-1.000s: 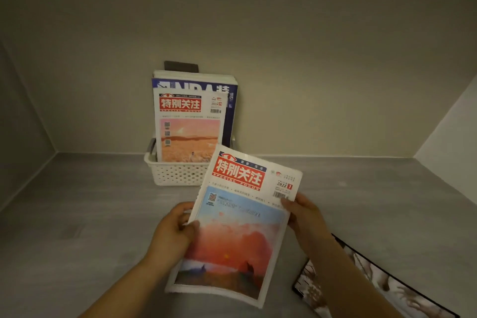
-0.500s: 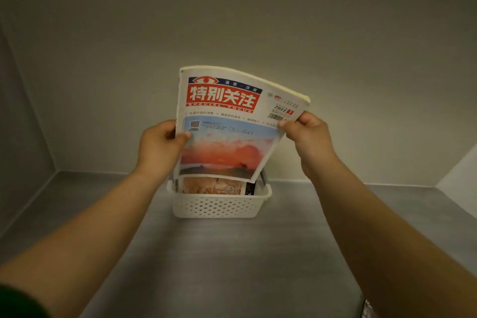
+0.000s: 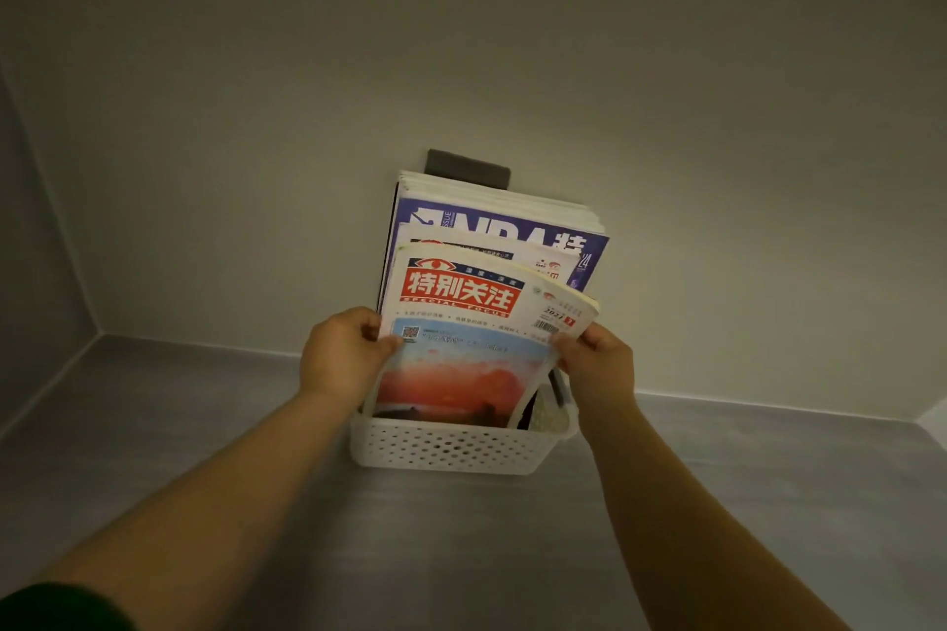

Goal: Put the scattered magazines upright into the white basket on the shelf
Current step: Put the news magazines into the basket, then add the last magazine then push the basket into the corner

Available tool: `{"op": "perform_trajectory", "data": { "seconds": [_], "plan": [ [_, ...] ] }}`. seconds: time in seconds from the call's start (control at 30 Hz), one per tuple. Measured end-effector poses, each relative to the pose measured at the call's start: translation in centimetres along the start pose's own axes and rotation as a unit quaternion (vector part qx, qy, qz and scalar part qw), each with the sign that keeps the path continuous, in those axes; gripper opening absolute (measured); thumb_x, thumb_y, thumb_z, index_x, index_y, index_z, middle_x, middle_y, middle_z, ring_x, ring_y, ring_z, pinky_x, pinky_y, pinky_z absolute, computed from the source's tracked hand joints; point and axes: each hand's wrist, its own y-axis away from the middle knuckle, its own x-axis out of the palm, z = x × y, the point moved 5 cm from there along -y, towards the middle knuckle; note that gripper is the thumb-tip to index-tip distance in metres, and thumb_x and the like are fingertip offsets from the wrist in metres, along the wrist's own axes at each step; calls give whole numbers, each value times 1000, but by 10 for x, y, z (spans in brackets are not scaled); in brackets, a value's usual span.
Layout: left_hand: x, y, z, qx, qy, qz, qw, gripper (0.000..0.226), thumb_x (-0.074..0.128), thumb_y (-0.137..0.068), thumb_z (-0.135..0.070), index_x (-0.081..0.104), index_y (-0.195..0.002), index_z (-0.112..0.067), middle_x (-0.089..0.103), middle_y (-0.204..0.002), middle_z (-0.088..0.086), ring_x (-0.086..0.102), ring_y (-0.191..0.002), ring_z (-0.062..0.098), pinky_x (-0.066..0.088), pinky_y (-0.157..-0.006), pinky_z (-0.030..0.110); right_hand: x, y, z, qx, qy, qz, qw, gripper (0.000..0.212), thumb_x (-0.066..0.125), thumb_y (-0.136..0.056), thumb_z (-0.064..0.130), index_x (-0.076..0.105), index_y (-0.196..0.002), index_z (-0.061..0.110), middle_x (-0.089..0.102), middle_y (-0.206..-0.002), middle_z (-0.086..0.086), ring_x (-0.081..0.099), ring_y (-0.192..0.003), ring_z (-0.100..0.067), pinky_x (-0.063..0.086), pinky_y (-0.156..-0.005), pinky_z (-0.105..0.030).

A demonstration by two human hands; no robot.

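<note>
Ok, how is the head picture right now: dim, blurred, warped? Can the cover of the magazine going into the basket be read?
Head view: dim and even, no glare; the wide lens bows the edges of the shelf; the front magazine has a clearly readable red title, but its small print is soft; the left hand and right hand holding it look sharp; the white basket is shadowed inside on the right.

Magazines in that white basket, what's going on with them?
A person is filing magazines on a shelf. The left hand and the right hand each grip a side edge of a red-titled magazine. It stands nearly upright, with its lower edge already inside the white basket. Behind it in the basket stand other magazines, among them a blue NBA magazine. Neither hand has let go yet.
</note>
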Motion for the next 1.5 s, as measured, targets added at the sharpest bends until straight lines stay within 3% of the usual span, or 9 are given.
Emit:
{"op": "perform_trajectory", "data": {
  "seconds": [0.13,0.3,0.7,0.83,0.9,1.0,1.27,1.4,1.5],
  "plan": [
    [1,-5,1,8,26,-48,998,15,62,-80,-14,47,-79,-12,63,-101,15,51,-82,19,42,-67,26,10,-9,0,9,-9,4,1000,19,49,-88,3,53,-102,16,59,-103,-1,57,-101,-25,52,-81,-36],
    [5,-4,3,13,46,-69,996,21,62,-80,-12,41,-84,-14,50,-92,5,48,-86,19,42,-72,30,23,-20,-5,31,-49,40,998,55,54,-85,-1,32,-133,15,46,-137,-9,46,-125,-30,44,-97,-47],
    [2,-4,9,6,45,-79,996,20,62,-80,-16,52,-93,-5,58,-100,15,47,-83,18,39,-71,30,23,-18,-4,1,11,99,995,53,53,-85,-2,34,-132,15,47,-135,-8,46,-124,-28,46,-95,-43],
    [-1,27,3,29,36,-104,993,11,55,-85,-20,55,-89,-9,54,-109,14,45,-89,17,40,-74,31,2,4,-1,-37,6,71,997,29,53,-87,6,45,-102,30,54,-101,11,60,-83,-1,49,-63,-10],
    [9,53,-4,55,53,-66,995,8,53,-86,-18,53,-78,-16,55,-102,9,48,-89,17,41,-73,29,-16,19,-12,-40,25,61,997,28,51,-88,4,47,-100,29,49,-90,17,61,-70,4,43,-51,0],
    [33,101,-15,82,74,31,993,25,55,-85,-17,50,-64,-29,56,-76,-6,52,-73,14,39,-59,19,-53,48,-42,-22,121,45,991,44,48,-88,1,38,-130,13,50,-127,-4,53,-110,-15,40,-81,-15],
    [118,220,-28,73,0,242,968,35,56,-84,-11,47,-58,-33,54,-67,-14,54,-73,16,36,-58,10,-233,122,-151,86,283,-25,955,42,48,-88,2,44,-130,7,46,-135,-17,45,-123,-32,37,-103,-38],
    [164,277,-37,73,-47,305,948,33,54,-85,-15,45,-63,-38,55,-73,-17,57,-84,16,34,-67,16,-331,159,-193,164,360,-109,912,34,47,-89,13,50,-122,6,53,-130,-16,48,-118,-31,38,-100,-37],
    [199,317,-43,98,-102,345,928,14,54,-85,-21,59,-96,-28,63,-111,1,55,-104,14,34,-77,13,-380,185,-212,179,430,-126,876,30,49,-87,15,54,-115,7,55,-126,-15,49,-115,-31,40,-97,-38]
  ]
}}
